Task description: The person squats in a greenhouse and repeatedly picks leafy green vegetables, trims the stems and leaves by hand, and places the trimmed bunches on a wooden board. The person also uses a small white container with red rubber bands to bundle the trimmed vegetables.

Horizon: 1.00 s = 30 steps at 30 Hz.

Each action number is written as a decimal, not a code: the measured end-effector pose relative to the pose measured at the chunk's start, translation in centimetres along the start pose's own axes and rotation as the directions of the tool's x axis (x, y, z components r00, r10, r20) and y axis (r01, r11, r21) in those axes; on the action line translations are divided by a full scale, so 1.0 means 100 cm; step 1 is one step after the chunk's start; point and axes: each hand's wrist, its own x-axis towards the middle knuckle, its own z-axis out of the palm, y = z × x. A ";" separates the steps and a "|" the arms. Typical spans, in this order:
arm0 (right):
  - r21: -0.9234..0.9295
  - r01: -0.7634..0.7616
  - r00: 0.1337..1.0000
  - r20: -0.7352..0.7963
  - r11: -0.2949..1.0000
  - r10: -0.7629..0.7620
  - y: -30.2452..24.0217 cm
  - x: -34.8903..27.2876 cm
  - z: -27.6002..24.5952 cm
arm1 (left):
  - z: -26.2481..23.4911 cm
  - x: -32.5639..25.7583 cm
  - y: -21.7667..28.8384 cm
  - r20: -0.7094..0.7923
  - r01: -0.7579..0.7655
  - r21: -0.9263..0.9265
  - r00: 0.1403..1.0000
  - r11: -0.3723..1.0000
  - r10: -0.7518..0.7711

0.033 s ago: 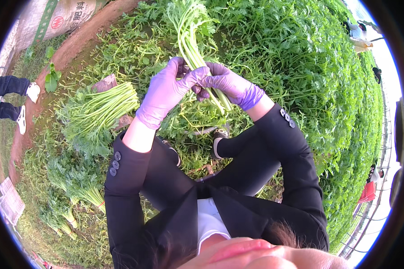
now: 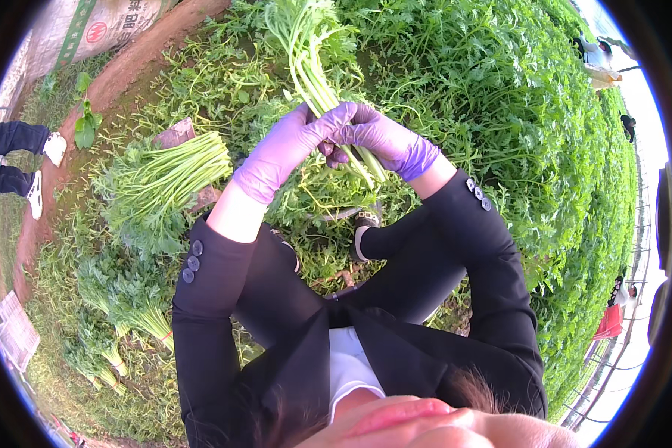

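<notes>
Both my hands wear purple gloves and meet around a small bunch of leafy greens point(image 2: 313, 78). Its feathery tops point away from me, and the cut stalk ends stick out below the gloves. My left hand point(image 2: 295, 145) is closed round the stalks from the left, its thumb against the right hand. On the other side my right hand point(image 2: 384, 142) grips the same stalks, its fingers curled under them. To the left of my hands lies a bigger pile of cut greens point(image 2: 175, 175), stalks toward me, on a brownish piece of card or board point(image 2: 175, 134).
Tied bundles of greens point(image 2: 153, 325) lie at the lower left. A dense standing crop point(image 2: 493, 127) fills the right side. At the far left are another person's legs point(image 2: 11, 160) on a soil path point(image 2: 48, 198), below a large white sack point(image 2: 119, 33). Other people are small at the right rim.
My left hand has shifted slightly right, up against the right hand, and its fingers are drawn in. The leafy tops lean a little further left. My right hand stays in place.
</notes>
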 end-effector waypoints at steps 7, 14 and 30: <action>0.453 -0.114 0.972 0.235 0.884 0.005 0.005 -0.003 -0.013 | 0.008 0.031 -0.006 -0.128 -0.225 -0.867 0.963 0.445 0.238; 0.012 0.024 1.000 -0.002 1.000 -0.024 -0.035 -0.025 -0.009 | 0.004 0.057 -0.001 -0.334 -0.378 -0.919 0.895 0.107 0.297; -0.686 -0.364 0.693 -0.652 0.630 -0.309 -0.024 0.001 -0.003 | -0.006 0.063 -0.006 -0.270 -0.279 -0.960 0.925 -0.002 0.266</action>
